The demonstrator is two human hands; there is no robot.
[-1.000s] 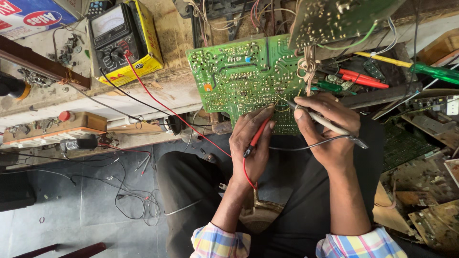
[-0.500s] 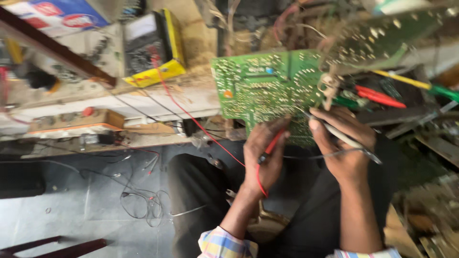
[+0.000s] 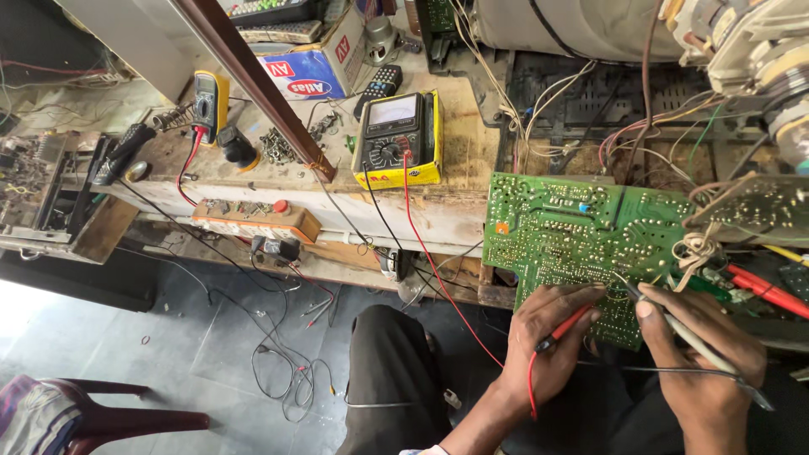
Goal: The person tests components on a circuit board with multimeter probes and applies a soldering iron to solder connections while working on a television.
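A green circuit board (image 3: 581,244) lies solder side up at the bench's front edge. My left hand (image 3: 548,341) holds a red test probe (image 3: 569,326) with its tip on the board's lower edge. My right hand (image 3: 699,362) grips a thin grey probe (image 3: 674,324) whose tip also touches the board. A red lead (image 3: 430,253) and a black lead run from the probes back to a yellow-cased analogue multimeter (image 3: 396,139) standing on the wooden bench.
A second yellow meter (image 3: 206,97), an orange switch box (image 3: 253,221) and loose screws sit on the bench (image 3: 463,126). Tangled wires and another board (image 3: 758,206) crowd the right. Cables lie on the grey floor (image 3: 211,337). A dark plastic chair (image 3: 101,417) stands bottom left.
The view has swung left and down, so the board and both hands now sit at the lower right. Both probes stay on the board.
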